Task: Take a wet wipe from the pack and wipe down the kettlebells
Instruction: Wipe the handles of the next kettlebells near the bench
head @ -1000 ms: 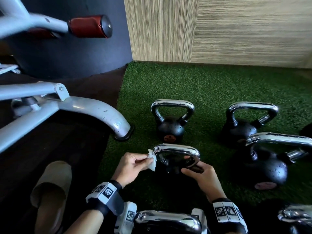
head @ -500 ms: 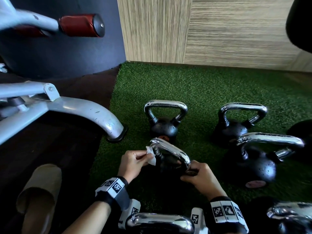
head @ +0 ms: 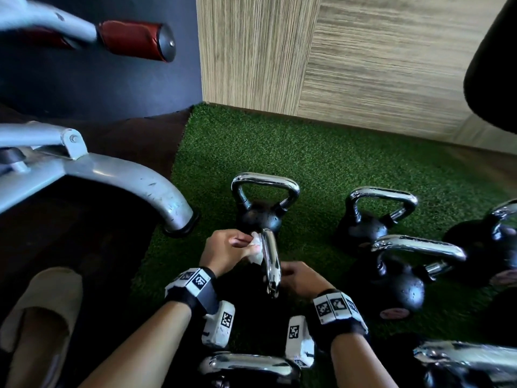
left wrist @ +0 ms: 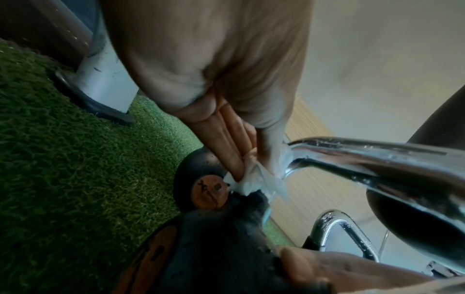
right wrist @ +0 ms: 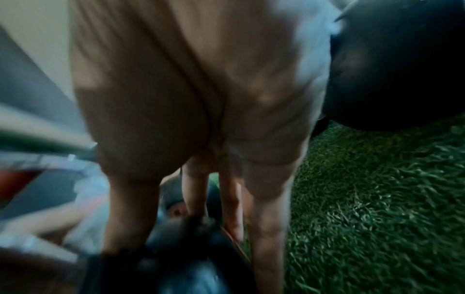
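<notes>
A black kettlebell with a chrome handle (head: 270,264) stands on the green turf just in front of me, its handle edge-on to the head view. My left hand (head: 246,246) pinches a crumpled white wet wipe (head: 256,252) against the far bend of that handle. In the left wrist view the wipe (left wrist: 254,179) is bunched between my thumb and fingers (left wrist: 234,151) where the handle (left wrist: 377,159) curves down. My right hand (head: 296,275) grips the black body from the right, thumb and fingers (right wrist: 266,208) spread around it. The wipe pack is out of sight.
Several more kettlebells stand on the turf (head: 321,152): one right behind (head: 260,217), others to the right (head: 363,228) (head: 400,284), two at the bottom edge. A grey machine leg (head: 156,191) ends at the turf's left edge. A beige slipper (head: 42,303) lies bottom left.
The kettlebell has turned, so its handle went from broadside to edge-on. My left hand kept the wipe on the handle's bend. My right hand moved lower, from the handle's right side.
</notes>
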`<state>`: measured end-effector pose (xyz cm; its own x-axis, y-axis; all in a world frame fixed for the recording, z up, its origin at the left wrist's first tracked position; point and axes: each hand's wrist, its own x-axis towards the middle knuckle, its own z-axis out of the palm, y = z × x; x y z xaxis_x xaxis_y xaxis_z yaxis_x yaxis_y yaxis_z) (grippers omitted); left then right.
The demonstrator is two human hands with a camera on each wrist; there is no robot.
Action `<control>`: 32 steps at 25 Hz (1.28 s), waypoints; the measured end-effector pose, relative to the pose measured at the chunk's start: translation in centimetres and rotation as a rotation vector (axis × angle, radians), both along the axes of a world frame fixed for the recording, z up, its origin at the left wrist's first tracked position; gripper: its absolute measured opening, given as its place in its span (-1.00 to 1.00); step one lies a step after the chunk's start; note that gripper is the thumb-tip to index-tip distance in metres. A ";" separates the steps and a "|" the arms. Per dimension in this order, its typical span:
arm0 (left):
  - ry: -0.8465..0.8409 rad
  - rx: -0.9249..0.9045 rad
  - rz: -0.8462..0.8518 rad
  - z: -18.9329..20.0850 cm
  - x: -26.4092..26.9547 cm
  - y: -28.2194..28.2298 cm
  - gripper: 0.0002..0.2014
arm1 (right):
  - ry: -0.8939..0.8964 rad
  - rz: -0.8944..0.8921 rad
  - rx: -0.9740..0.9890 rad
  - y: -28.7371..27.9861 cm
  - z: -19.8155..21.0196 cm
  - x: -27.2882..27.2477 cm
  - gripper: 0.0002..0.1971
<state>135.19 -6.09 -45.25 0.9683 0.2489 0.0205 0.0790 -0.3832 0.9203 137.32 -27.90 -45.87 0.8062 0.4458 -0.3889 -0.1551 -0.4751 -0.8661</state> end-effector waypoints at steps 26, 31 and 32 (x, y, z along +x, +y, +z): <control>0.176 -0.482 -0.238 4.2 -2.2 -0.2 -0.90 | 0.085 0.067 -0.270 1.4 -0.2 3.2 -0.81; 0.174 -0.294 -0.436 4.8 -3.7 -0.1 -0.85 | 0.062 0.019 -0.283 1.2 -0.5 2.9 -0.82; 0.142 -0.275 -0.421 4.6 -4.0 0.0 -0.84 | 0.046 0.018 -0.292 1.3 -0.8 3.0 -0.80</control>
